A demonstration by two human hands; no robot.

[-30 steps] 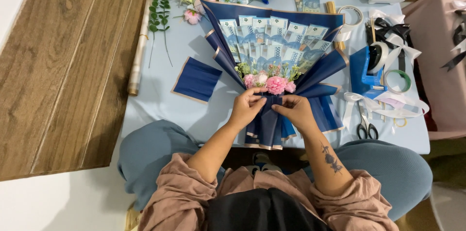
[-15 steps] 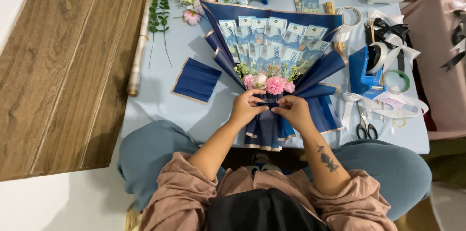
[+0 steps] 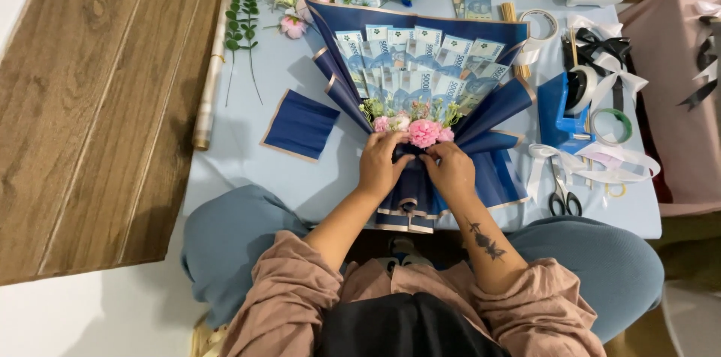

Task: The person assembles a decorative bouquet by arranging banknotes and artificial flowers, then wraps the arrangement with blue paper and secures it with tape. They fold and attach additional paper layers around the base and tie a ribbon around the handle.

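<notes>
Navy wrapping paper fans out above both hands, which clasp the narrow neck of a banknote bouquet lying flat on the pale blue table. Left hand and right hand sit side by side, fingers curled round the gathered stem; how tightly is hard to tell. Pink flowers touch the fingertips just above the grip; scissors lie well off to the right

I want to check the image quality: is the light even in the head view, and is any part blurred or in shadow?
Head view: the light is soft and even, and the bouquet and both hands, left and right, are sharp; a soft shadow lies on the blue table left of the wrapping; no strong glare; the straight edges bend slightly toward the corners.
</notes>
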